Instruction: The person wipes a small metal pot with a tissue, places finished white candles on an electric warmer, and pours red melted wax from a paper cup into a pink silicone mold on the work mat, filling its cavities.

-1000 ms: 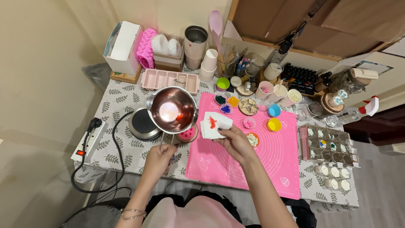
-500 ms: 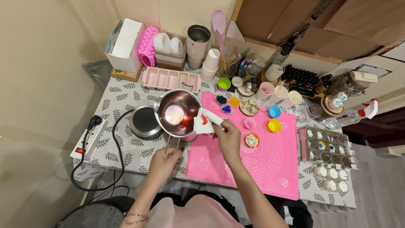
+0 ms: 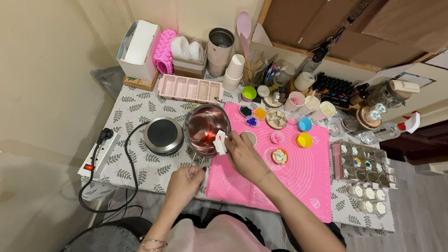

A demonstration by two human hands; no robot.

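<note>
Wiping the inside of the shiny metal pot [image 3: 205, 128] is the job in hand. The right hand [image 3: 242, 156] has its grip pinched shut on a folded white tissue [image 3: 220, 142] with a red stain, and the tissue presses on the pot's near rim. Some red stuff sits on the inside wall of the pot right next to it. The left hand [image 3: 186, 179] has its grip closed around the pot's thin handle [image 3: 193, 163], near the desk [image 3: 135, 116] edge. The pot is between the round black hot plate [image 3: 162, 134] and the pink mat [image 3: 280, 177], with its right edge over the mat.

To do this well, I think the left hand should hold the handle steady so the pot does not tip. The tissue should push flat on the red spot and sweep up to the rim, using a clean part of the tissue each time.

A white box [image 3: 137, 44] stands at the far left corner of the desk, on a flat wooden tray. Beside it leans a bumpy pink mould [image 3: 163, 51], then a brown box with clear bags of white stuff [image 3: 186, 51]. A stack of white paper cups [image 3: 232, 72] is near the middle. A group of small dark bottles [image 3: 333, 88] sits far right by the wall.
</note>
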